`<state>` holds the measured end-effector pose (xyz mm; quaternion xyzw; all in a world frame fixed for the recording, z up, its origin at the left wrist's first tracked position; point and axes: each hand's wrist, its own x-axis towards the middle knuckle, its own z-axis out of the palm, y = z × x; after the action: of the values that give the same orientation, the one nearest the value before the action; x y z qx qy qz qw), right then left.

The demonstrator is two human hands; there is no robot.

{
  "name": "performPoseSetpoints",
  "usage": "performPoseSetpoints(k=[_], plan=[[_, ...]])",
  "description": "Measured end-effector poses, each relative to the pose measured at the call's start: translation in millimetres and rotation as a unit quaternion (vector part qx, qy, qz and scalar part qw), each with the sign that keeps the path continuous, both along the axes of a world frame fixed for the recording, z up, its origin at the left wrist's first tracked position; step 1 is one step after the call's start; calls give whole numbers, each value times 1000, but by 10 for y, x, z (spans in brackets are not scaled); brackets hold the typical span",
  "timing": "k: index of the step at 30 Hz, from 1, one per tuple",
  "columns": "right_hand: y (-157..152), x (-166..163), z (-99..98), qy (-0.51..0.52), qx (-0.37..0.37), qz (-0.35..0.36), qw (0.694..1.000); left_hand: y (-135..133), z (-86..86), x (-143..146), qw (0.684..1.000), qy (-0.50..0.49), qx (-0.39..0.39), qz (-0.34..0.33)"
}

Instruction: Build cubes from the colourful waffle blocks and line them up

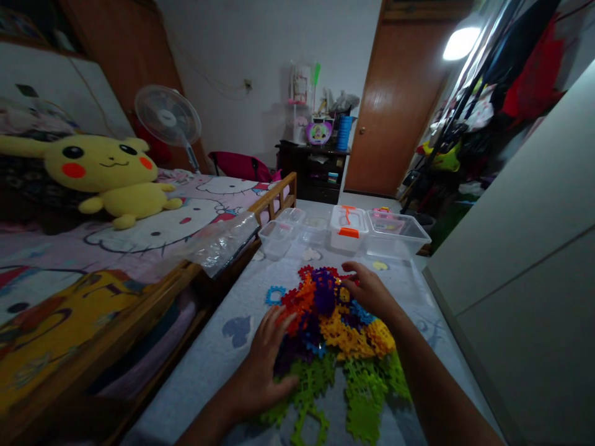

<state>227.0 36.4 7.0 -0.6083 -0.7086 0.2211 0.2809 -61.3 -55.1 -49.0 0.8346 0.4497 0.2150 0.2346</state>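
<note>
A heap of toothed plastic building pieces in several colours lies on the light blue cloth between my hands. My left hand (264, 353) is at the heap's left edge, fingers spread, by the red-orange pieces (297, 300) and above some green pieces (316, 375). At the far right of the heap is my right hand (367, 288), its fingers apart beside a purple piece (324, 294); I cannot tell whether it touches one. Yellow-orange pieces (346, 334) lie in the middle right. One blue square piece (276, 295) lies apart on the left.
Behind the heap stand clear plastic boxes (277, 238), a lidded box with orange clips (348, 232) and a larger open bin (397, 234). A wooden bed rail (186, 272) runs along the left, with plastic wrap (227, 241) over it. A white cabinet (520, 266) borders the right.
</note>
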Motion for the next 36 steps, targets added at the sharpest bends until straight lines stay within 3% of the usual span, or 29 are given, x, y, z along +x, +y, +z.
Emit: performPoseSetpoints(k=[5, 11, 22, 28, 32, 36], plan=[[404, 109, -159, -92, -74, -55, 991, -223, -143, -33, 998, 59, -38, -4], [649, -71, -351, -74, -151, 10, 986, -199, -225, 83, 996, 79, -32, 14], [389, -270, -313, 11, -180, 197, 964, 59, -136, 363, 998, 48, -15, 47], [207, -290, -229, 26, -131, 240, 962, 123, -144, 433, 997, -4, 38, 74], [44, -243, -90, 86, -110, 277, 951, 208, -36, 493, 994, -19, 64, 90], [-174, -1, 51, 107, -116, 248, 956, 328, 101, 542, 995, -42, 70, 58]])
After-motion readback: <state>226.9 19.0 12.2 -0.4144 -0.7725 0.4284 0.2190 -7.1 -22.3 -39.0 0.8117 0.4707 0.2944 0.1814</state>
